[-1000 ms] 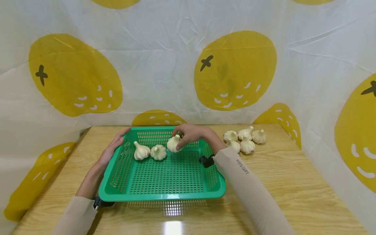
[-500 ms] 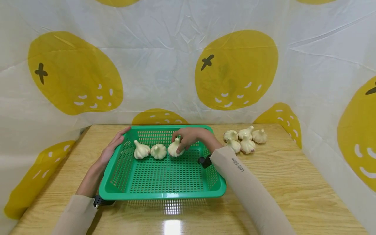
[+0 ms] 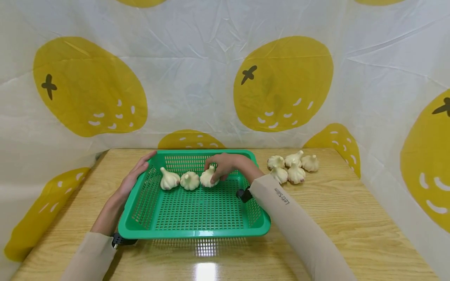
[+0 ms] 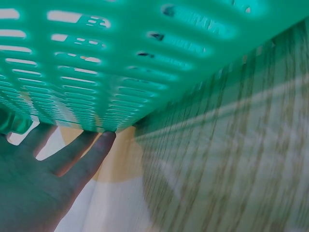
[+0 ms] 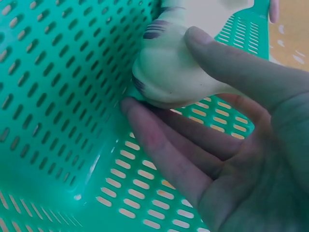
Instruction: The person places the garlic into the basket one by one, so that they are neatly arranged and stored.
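Observation:
My right hand [image 3: 226, 164] reaches over the right side of the green plastic basket [image 3: 197, 234] and holds a garlic bulb [image 3: 208, 178] near the basket's floor. In the right wrist view the thumb lies on one side of this garlic bulb [image 5: 174, 67] and the fingers on the other. Two more garlic bulbs [image 3: 190, 181] [image 3: 170, 179] sit to its left, in a row along the back wall. My left hand [image 3: 131, 180] rests against the outside of the basket's left wall. Its fingers [image 4: 91, 157] lie extended against the slotted plastic in the left wrist view.
Several garlic bulbs [image 3: 294, 167] are clustered on the wooden table [image 3: 337, 218] to the right of the basket. A white curtain with yellow fruit prints [image 3: 190, 86] hangs behind the table.
My right hand has lowered the garlic bulb to the basket floor, beside the middle bulb. The left hand stays in place at the basket's side.

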The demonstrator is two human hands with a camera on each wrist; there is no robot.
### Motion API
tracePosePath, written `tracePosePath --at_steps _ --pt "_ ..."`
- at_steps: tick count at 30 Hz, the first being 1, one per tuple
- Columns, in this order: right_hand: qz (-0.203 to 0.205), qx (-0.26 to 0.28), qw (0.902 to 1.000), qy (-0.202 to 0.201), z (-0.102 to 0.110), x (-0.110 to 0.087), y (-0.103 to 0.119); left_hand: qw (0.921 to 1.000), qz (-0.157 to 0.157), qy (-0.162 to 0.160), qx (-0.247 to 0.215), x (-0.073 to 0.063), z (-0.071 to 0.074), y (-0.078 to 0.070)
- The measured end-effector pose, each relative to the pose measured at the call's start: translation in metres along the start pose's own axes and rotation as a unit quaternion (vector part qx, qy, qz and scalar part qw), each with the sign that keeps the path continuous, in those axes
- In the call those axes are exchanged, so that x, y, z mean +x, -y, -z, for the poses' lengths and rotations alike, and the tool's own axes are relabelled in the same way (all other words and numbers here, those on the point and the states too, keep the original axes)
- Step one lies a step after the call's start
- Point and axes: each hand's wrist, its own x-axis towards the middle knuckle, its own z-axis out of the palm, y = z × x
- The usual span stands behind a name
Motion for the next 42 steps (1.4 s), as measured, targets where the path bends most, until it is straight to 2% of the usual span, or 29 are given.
tracePosePath --at_steps 6,20,42 --pt "-0.013 -0.032 0.9994 -0.004 -0.0015 0.0041 -0.0003 1.0000 -0.002 0.000 -0.001 -0.0002 -0.0008 -0.0022" --pt "-0.022 -0.069 0.9973 -0.007 -0.0043 0.0098 -0.0011 1.0000 -0.005 0.001 0.006 0.0002 0.0002 -0.0022" --pt "-0.008 -0.069 0.9975 -0.016 -0.0008 0.0028 -0.0004 1.0000 -0.003 0.001 -0.002 0.0010 -0.0012 -0.0001"
